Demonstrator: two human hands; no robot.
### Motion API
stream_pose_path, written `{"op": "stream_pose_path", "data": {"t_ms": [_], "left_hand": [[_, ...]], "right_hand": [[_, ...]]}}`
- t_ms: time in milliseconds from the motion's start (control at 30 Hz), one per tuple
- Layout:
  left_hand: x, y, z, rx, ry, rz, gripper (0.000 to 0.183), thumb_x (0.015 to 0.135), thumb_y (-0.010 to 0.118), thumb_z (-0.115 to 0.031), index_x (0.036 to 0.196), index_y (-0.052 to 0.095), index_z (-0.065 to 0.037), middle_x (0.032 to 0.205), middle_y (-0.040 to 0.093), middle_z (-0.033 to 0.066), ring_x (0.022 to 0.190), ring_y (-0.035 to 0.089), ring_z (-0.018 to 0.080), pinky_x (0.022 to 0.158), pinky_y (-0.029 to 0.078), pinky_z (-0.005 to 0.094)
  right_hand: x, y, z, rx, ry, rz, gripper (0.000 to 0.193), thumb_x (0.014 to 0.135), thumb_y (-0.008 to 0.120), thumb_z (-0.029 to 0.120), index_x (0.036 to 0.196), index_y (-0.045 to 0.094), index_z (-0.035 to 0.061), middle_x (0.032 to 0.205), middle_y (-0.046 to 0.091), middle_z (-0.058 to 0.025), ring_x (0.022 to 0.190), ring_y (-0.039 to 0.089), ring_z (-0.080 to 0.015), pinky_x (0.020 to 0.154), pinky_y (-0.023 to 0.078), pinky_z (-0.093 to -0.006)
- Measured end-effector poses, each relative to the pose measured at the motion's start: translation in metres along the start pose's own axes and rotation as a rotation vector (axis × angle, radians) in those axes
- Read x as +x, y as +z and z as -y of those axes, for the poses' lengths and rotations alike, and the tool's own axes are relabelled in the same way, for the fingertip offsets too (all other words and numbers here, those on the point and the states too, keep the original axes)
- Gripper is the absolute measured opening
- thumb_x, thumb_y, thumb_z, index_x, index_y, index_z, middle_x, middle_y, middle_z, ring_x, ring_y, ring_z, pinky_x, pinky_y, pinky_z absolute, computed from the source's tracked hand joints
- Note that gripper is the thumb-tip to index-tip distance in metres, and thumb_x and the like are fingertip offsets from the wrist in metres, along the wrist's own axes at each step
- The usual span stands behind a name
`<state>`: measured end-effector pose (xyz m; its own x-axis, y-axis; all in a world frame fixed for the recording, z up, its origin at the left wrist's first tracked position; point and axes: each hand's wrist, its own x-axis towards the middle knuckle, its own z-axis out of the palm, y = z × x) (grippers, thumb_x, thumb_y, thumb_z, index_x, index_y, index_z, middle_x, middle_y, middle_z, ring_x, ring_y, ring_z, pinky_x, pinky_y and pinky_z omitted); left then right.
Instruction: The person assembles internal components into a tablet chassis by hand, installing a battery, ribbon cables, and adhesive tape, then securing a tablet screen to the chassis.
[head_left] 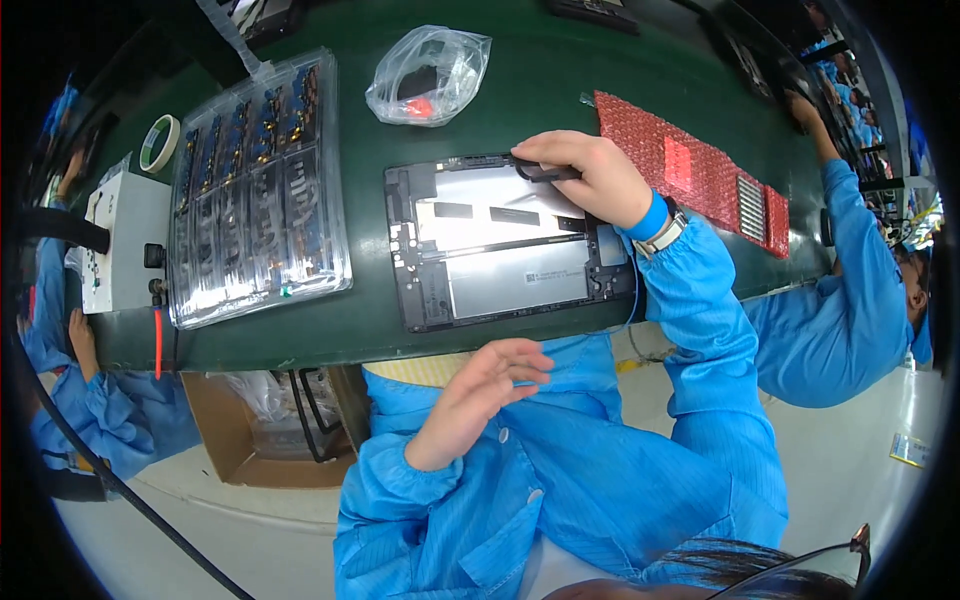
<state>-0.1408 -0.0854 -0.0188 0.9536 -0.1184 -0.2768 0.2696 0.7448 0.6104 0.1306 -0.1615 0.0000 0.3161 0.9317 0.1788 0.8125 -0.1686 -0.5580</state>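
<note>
An opened tablet [515, 285] lies on the green bench in front of me, its silver battery panels, dark boards and black frame exposed. My right hand [597, 172] is over its far right part, closed around a slim black tool [548, 173] whose exact kind I cannot make out. A blue band [652, 216] and a watch circle that wrist. Off the bench's near edge, my left hand [485, 388] hovers with fingers apart and nothing in it.
Left of the tablet stands a clear plastic tray [262, 190] of small circuit parts, beside a white box [122, 240] and a tape roll [160, 143]. Behind are a clear bag [430, 75] and red bubble wrap [680, 165]. Co-workers sit at both sides; a cardboard box [225, 430] is below.
</note>
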Motion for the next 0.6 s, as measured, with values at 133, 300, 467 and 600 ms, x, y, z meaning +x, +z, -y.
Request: {"op": "stream_pose_path", "data": {"t_ms": [133,300,467,600], "left_hand": [[0.01,0.014,-0.057,0.686,0.263,0.127,0.028,0.085,0.047,-0.011,0.111,0.051,-0.001,0.109,0.054,0.0137,0.098,0.054,0.0242,0.084,0.044,0.0361],[0.085,-0.006,-0.117,1.765,0.587,-0.257,0.017,0.078,0.05,-0.006,0.092,0.06,-0.002,0.088,0.059,0.0144,0.083,0.057,0.0307,0.073,0.046,0.0368],[0.135,-0.026,-0.12,1.578,0.809,-0.481,0.016,0.079,0.049,-0.005,0.091,0.06,-0.002,0.087,0.059,0.0137,0.078,0.057,0.0308,0.071,0.046,0.0362],[0.137,-0.029,-0.113,1.517,0.812,-0.464,0.013,0.076,0.052,-0.007,0.085,0.061,-0.004,0.081,0.058,0.0105,0.078,0.056,0.0299,0.069,0.045,0.0386]], "right_hand": [[0.011,-0.006,0.0,0.084,0.162,0.013,0.029,0.075,0.056,-0.002,0.104,0.061,0.0023,0.095,0.064,-0.0127,0.083,0.063,-0.0201,0.077,0.049,-0.0281],[0.02,-0.004,0.003,0.045,0.258,-0.037,0.021,0.075,0.063,0.005,0.095,0.064,0.001,0.086,0.065,-0.0113,0.076,0.063,-0.0186,0.069,0.049,-0.0273],[0.016,-0.002,0.003,0.102,0.221,-0.075,0.015,0.073,0.064,0.003,0.087,0.064,-0.0001,0.084,0.064,-0.0096,0.077,0.062,-0.0185,0.072,0.048,-0.0274],[0.013,-0.004,0.001,0.103,0.2,-0.102,0.01,0.072,0.064,0.001,0.082,0.062,-0.0008,0.084,0.062,-0.0079,0.079,0.06,-0.0168,0.073,0.047,-0.0262]]}}
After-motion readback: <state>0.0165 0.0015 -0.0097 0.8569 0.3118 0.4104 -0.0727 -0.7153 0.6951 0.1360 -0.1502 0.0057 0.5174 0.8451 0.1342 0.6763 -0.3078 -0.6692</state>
